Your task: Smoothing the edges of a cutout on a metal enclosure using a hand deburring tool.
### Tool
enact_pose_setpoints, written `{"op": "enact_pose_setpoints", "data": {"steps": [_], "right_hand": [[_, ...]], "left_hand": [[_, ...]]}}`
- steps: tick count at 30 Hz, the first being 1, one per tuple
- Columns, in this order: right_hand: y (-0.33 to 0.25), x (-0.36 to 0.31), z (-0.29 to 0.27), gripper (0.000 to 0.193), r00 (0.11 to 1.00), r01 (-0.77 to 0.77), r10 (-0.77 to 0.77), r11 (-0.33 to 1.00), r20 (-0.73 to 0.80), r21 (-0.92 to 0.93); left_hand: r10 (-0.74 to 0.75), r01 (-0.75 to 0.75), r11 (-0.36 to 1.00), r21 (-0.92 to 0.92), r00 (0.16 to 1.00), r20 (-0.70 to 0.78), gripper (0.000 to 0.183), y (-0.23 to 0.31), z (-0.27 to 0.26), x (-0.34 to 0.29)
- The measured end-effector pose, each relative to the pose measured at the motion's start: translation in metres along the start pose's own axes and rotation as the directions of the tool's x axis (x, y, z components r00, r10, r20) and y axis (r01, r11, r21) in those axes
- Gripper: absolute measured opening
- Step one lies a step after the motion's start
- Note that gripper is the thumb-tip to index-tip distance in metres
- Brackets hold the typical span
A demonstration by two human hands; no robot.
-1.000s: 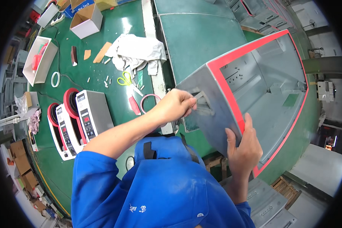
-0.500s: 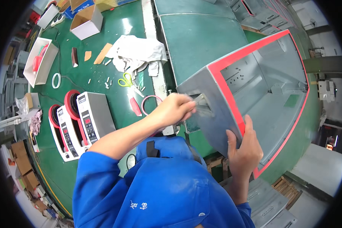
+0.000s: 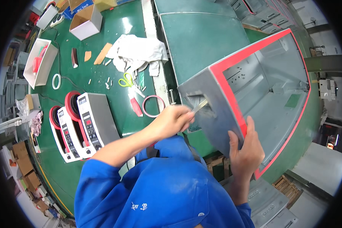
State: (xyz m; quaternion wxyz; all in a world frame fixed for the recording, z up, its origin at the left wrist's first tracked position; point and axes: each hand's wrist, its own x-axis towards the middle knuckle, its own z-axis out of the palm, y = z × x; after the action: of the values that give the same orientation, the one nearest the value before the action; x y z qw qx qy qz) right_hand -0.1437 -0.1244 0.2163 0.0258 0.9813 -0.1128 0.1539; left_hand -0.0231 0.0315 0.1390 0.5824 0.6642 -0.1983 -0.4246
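Note:
A grey metal cabinet (image 3: 212, 133) is tilted in front of me, its open front edged with red tape (image 3: 250, 50). A rectangular cutout (image 3: 195, 99) is in its near side panel. My left hand (image 3: 174, 121) is closed, pinching a thin, pale flat strip (image 3: 200, 106). The strip's far end lies at the cutout's edge; its exact kind is unclear. My right hand (image 3: 246, 154) grips the cabinet's lower taped edge, with the thumb on the outer panel and the fingers over the rim.
On the green bench to the left are white tape dispensers (image 3: 98, 117), a pink tape roll (image 3: 153, 106), yellow-green scissors (image 3: 126, 80), a white cloth (image 3: 136, 51) and a white bin (image 3: 40, 64). More grey cabinets (image 3: 264, 17) stand at the far right.
My left hand has shifted slightly down and turned, and more of the strip shows at the cutout. My right hand keeps its hold, while the cabinet appears slightly shifted to the right.

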Motion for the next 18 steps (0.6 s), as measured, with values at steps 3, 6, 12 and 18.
{"op": "enact_pose_setpoints", "data": {"steps": [3,6,12,18], "right_hand": [[0.002,-0.001,0.0,0.048,1.0,0.015,-0.015,1.0,-0.018,0.007],[0.002,-0.001,0.0,0.047,1.0,0.016,-0.016,1.0,-0.022,-0.003],[0.001,-0.001,0.0,0.047,1.0,0.008,-0.008,1.0,-0.022,-0.003],[0.001,-0.002,0.001,0.047,0.999,0.026,-0.026,1.0,-0.039,-0.009]], "left_hand": [[0.069,-0.069,0.998,0.007,0.998,0.011,0.025,-0.002,0.01,0.01],[0.005,-0.004,0.999,-0.047,1.0,0.005,0.025,-0.008,0.012,-0.013],[0.115,-0.116,0.993,0.02,0.993,0.024,0.025,-0.01,0.016,-0.001],[0.059,-0.059,0.998,-0.004,0.998,0.033,0.025,-0.001,0.02,0.002]]}}
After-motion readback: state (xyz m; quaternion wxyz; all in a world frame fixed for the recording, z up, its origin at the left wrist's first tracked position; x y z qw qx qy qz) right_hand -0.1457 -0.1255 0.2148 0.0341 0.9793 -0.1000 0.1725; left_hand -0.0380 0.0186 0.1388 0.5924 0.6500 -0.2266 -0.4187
